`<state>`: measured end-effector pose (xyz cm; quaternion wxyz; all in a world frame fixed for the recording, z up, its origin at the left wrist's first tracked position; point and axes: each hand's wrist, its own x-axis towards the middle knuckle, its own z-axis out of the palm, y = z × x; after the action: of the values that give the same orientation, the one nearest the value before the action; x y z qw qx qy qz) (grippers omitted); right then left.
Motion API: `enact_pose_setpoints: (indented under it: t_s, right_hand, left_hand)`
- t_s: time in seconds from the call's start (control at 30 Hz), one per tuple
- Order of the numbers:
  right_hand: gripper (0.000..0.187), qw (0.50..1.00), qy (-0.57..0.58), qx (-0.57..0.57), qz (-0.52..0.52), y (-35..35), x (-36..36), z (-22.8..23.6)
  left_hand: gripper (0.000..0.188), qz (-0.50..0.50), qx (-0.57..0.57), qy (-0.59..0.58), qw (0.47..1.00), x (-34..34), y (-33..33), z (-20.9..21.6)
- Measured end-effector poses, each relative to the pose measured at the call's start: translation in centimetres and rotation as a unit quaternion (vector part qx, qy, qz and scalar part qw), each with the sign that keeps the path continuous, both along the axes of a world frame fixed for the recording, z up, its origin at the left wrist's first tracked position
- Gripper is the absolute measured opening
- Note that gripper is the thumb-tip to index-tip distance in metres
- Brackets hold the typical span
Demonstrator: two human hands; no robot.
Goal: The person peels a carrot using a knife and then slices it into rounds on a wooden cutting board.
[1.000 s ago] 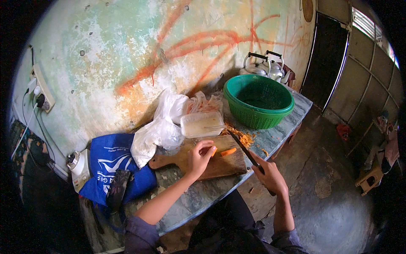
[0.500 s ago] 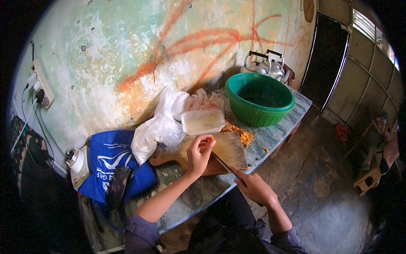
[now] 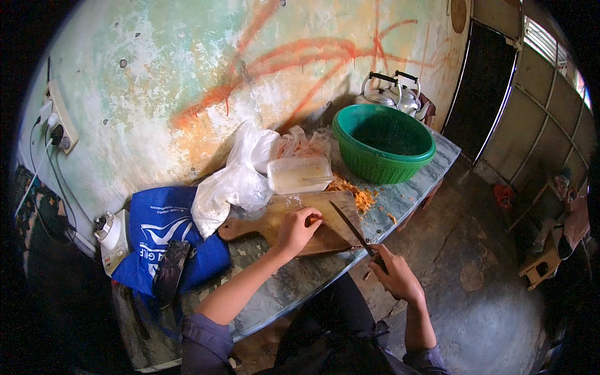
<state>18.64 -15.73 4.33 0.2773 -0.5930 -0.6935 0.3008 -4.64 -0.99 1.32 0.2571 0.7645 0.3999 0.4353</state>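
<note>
A long, dark-bladed knife (image 3: 350,226) is gripped in my right hand (image 3: 396,274), its blade pointing up and left over the right part of the wooden cutting board (image 3: 272,219). My left hand (image 3: 296,231) is closed over the board, with thumb and fingers curled around a small orange-red piece (image 3: 312,220). The fingers hide most of that piece, so its kind is unclear. Blade and left hand are apart. Past the board's far right corner lies a heap of orange shreds (image 3: 356,195), and a few more are scattered on the table.
Behind the board sit a white tray (image 3: 290,178), a white plastic bag (image 3: 228,194) and a clear bag (image 3: 303,145). A green basket (image 3: 382,165) stands at the right, before metal kettles (image 3: 380,95). A blue bag (image 3: 164,219) lies left on the marbled table (image 3: 265,306).
My right hand and the knife have moved right and down, away from my left hand. The left hand has lowered toward the board, its fingers curling in more.
</note>
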Motion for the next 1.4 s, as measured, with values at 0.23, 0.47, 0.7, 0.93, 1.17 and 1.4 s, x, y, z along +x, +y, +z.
enact_pose_setpoints:
  t_s: [0.23,0.47,0.7,0.93,1.17,1.4]
  right_hand:
    - [0.043,0.997,0.023,-0.072,-0.032,-1.5,-2.6,3.0]
    - [0.045,1.000,-0.018,0.004,-0.003,-1.6,-2.8,2.4]
    - [0.047,0.999,-0.024,0.018,0.011,-1.8,-2.8,1.8]
    - [0.047,1.000,-0.023,-0.006,0.005,-1.7,-2.9,2.3]
    - [0.045,0.998,-0.043,-0.050,0.013,-1.3,-2.6,3.4]
    - [0.043,0.998,-0.046,-0.020,0.038,1.7,-3.0,1.7]
  left_hand:
    - [0.014,0.012,0.058,0.047,0.997,-0.1,0.0,-0.4]
    - [0.016,-0.004,0.047,0.009,0.999,0.2,0.0,-0.5]
    - [0.010,-0.009,0.078,0.009,0.997,-0.3,0.3,-0.5]
    - [0.010,-0.007,0.079,0.004,0.997,-0.2,0.2,-0.4]
    - [0.010,-0.015,0.060,-0.018,0.998,0.2,0.5,-0.4]
    - [0.013,-0.032,0.062,-0.010,0.998,-0.3,0.3,0.0]
